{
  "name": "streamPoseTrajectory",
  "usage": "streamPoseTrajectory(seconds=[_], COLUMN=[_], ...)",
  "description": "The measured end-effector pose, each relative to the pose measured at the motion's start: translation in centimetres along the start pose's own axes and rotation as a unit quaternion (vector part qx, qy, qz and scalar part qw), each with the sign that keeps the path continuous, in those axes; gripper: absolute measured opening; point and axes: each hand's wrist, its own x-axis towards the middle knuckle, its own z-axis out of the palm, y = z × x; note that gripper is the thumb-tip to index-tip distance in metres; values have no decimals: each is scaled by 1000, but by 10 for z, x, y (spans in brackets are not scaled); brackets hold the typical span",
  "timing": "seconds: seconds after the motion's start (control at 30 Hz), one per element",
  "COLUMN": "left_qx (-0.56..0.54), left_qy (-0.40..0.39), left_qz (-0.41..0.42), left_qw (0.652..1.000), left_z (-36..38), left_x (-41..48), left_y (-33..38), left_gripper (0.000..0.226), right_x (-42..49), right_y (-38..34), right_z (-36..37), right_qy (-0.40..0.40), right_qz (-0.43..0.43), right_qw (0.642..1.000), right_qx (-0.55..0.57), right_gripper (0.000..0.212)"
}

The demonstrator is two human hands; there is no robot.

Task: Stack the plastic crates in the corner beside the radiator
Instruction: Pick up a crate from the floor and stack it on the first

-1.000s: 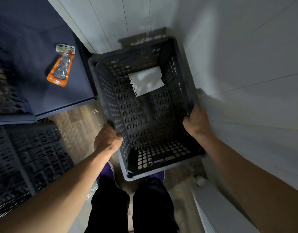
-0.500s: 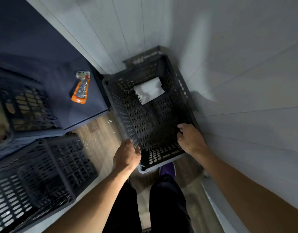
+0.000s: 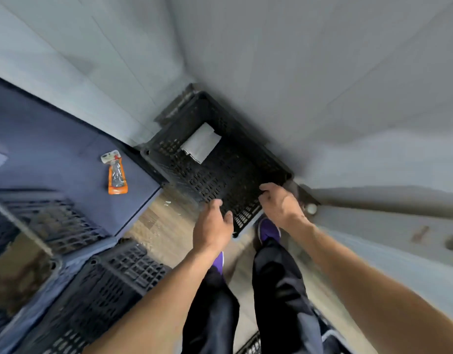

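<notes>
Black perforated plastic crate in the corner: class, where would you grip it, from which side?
Probably the top rim at its near end, from above: the black perforated plastic crate is open-topped, with walls along its far and right sides.

Furniture: a dark blue flat-topped unit point(image 3: 67, 154) with a matte top and a paler strip along its near edge.
Back wall: a pale grey panelled wall point(image 3: 67, 60) rises directly behind the unit, with thin seams between its boards.
Side wall: a second pale grey panelled wall point(image 3: 335, 72) stands well to the right of the unit.
Corner: the two walls meet past the unit's far right corner.
Floor: light brown wood-look planks point(image 3: 164, 221) lie just beside the unit's right edge, with a few small pale flecks.
Light: dim and cool, brighter behind the unit, with soft shadows to its right.
</notes>
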Motion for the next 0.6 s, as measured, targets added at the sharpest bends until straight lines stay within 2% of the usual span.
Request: streamPoseTrajectory(seconds=[0.3,0.6], left_qx=[137,231], left_qy=[-123,-231], left_qz=[69,251], left_qw=[980,911], left_z=[18,113], left_x=[-66,-152], left_y=[-10,40], left_gripper=[38,41], right_x=[-118,-220], right_y=[62,155], right_z=[23,58], right_qy=[66,134], right_qz=[121,224], right_qw=[978,926], right_qx=[156,272], right_gripper=[37,37])
